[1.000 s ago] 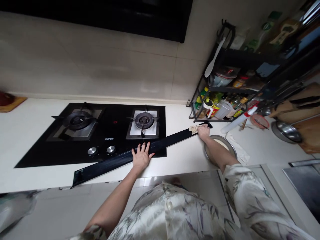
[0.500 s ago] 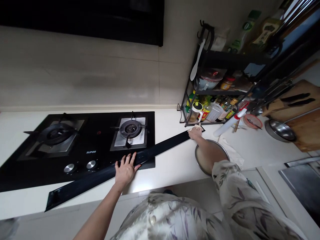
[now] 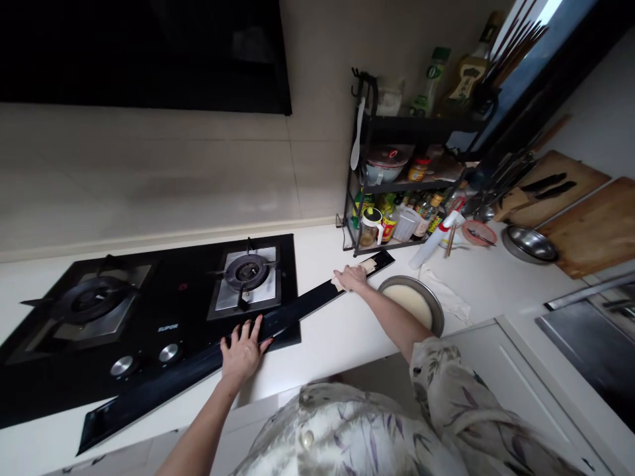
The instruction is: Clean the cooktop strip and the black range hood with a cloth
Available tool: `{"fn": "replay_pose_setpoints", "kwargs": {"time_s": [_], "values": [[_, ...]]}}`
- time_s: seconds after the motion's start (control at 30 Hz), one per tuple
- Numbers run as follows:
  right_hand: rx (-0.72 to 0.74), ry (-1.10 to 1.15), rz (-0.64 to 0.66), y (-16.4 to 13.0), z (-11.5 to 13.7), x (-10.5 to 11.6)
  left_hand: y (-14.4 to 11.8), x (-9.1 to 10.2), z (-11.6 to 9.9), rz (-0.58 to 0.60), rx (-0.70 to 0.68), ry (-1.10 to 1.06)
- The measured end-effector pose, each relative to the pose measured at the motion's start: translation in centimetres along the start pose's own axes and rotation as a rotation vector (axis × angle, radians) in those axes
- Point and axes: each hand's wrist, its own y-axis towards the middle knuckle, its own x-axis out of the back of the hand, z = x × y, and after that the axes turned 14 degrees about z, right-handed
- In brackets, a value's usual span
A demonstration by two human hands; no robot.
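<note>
A long black panel point(image 3: 317, 299) lies slantwise over the front of the gas hob point(image 3: 198, 264) and the white counter. My left hand point(image 3: 241, 350) rests on its middle with the fingers spread. Toward the panel's far right end, my right hand point(image 3: 351, 277) presses a pale cloth point(image 3: 368, 266) on the surface, its fingers closed over part of the cloth. Just right of that hand, under my forearm, stands a metal basin point(image 3: 436, 307) with cloudy pale liquid in it.
A black rack point(image 3: 377, 123) with bottles and jars stands against the wall. Right of it are a white spray bottle point(image 3: 436, 239), a red bowl point(image 3: 479, 233), a metal bowl point(image 3: 530, 244) and cutting boards point(image 3: 595, 228). A white cloth point(image 3: 446, 296) lies by the basin.
My right hand has slid the cloth along the panel, from its far right end back toward my left hand. My left hand stays on the panel. The view has turned slightly right.
</note>
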Motion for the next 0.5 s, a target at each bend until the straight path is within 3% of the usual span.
{"fn": "replay_pose_setpoints", "kwargs": {"time_s": [0.13, 0.3, 0.5], "values": [[-0.081, 0.002, -0.076, -0.6, -2.0, 0.6, -0.2, 0.0, -0.3, -0.011, 0.001, 0.004], [-0.033, -0.082, -0.012, 0.2, -4.9, 0.8, -0.3, -0.1, -0.2, -0.024, 0.003, 0.000], [-0.181, -0.108, -0.004, 1.9, -7.7, 2.1, -0.2, -0.5, 0.1, -0.026, -0.010, -0.003]]}}
